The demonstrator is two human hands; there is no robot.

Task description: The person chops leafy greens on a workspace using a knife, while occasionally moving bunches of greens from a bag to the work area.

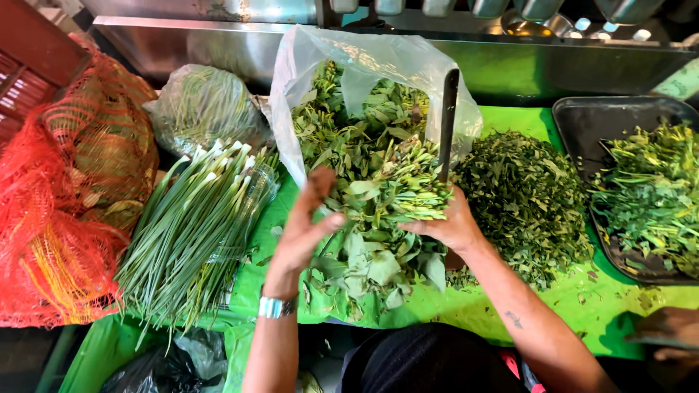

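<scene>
Right hand (453, 224) fingers grip a leafy bunch (397, 195) and knife (447, 124); left hand (306, 222) fingers spread open beside it, crowded between spring onions (196, 225) and chopped pile (524, 196).

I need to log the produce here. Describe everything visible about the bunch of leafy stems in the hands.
The bunch is fresh green leafy stems, gathered with the pale cut ends pointing right and broad leaves hanging down toward the green table cover. It sits before an open clear plastic bag full of the same greens. The right hand grips it from the right while also holding a dark knife, blade pointing up. The left hand is open, its fingers beside the leaves.
</scene>
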